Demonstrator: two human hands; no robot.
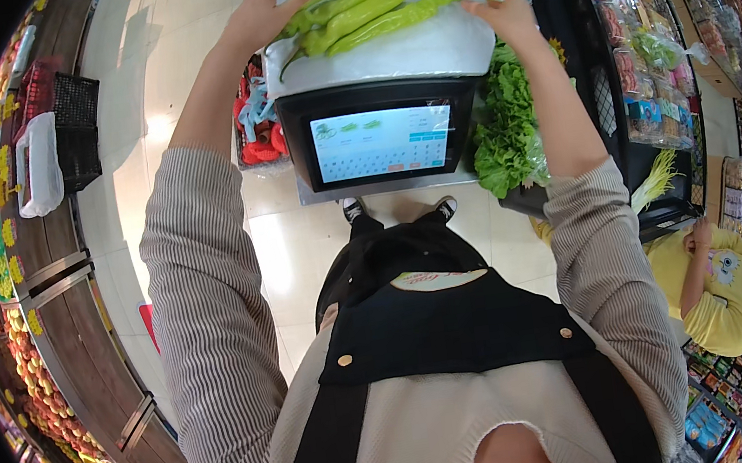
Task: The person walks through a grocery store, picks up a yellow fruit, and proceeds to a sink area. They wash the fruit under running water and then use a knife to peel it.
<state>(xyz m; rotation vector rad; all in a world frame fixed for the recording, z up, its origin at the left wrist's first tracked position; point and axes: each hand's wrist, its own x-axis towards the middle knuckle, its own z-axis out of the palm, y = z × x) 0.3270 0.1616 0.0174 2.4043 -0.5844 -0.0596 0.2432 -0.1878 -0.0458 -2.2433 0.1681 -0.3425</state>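
Several long green peppers (377,9) lie side by side on the white, plastic-covered top (418,56) of a weighing scale. My left hand (264,10) is at the top's left edge, its thumb and fingers apart beside the peppers' left ends. Whether the thumb touches a pepper I cannot tell. At the right edge my right hand (505,10) has its fingers apart, with the thumb close to a curved pepper stem. Nothing shows in either palm. Below the peppers, the scale's lit touchscreen (384,142) faces me and shows small vegetable pictures and keys.
Leafy lettuce (504,122) stands right of the scale, and a crate of red netted goods (258,123) left of it. Black crates (76,130) and a wooden produce stand (85,332) line the left. A person in yellow (723,290) is at right, near packed shelves (650,54).
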